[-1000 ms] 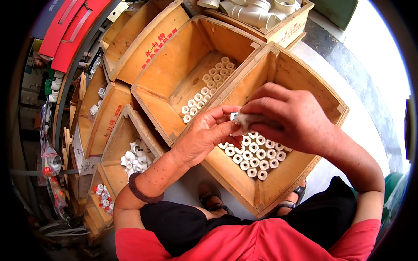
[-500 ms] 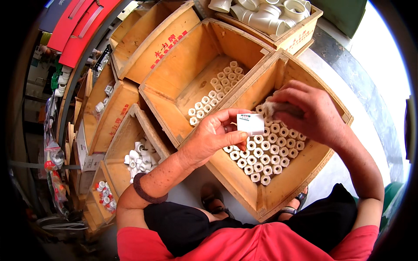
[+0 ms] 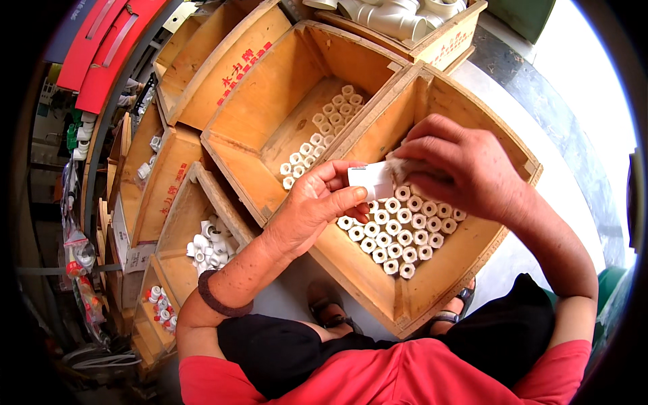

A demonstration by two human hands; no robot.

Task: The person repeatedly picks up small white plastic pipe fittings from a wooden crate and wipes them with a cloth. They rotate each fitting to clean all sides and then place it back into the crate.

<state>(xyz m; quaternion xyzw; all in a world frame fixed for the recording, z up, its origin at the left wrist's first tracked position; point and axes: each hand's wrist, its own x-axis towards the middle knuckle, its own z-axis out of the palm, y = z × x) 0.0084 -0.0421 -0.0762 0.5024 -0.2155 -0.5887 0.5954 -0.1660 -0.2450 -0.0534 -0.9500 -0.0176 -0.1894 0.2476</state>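
Note:
My left hand (image 3: pixel 305 210) grips a short white plastic pipe fitting (image 3: pixel 373 181) between thumb and fingers; a small label sits on its upper edge. My right hand (image 3: pixel 469 169) is closed on a crumpled greyish-white rag (image 3: pixel 399 167), which meets the fitting's right end. Both hands are above a wooden box (image 3: pixel 466 260) holding rows of white hexagonal fittings (image 3: pixel 405 236) with round holes. Part of those rows is hidden by my right hand. In the adjoining wooden box (image 3: pixel 246 101) to the left, more white hexagonal fittings (image 3: pixel 324 135) stand in rows.
White pipe elbows (image 3: pixel 210 250) lie in a lower box at left, with small red-and-white fittings (image 3: pixel 162 309) in front. Large white pipe tees (image 3: pixel 398 20) fill a far box. Red panels (image 3: pixel 101 67) hang at the upper left. My feet (image 3: pixel 331 310) are below the boxes.
The rag in my right hand has come left and down, onto the fitting's end. The fitting has turned, so its label now shows only at the edge. The whole view has shifted slightly.

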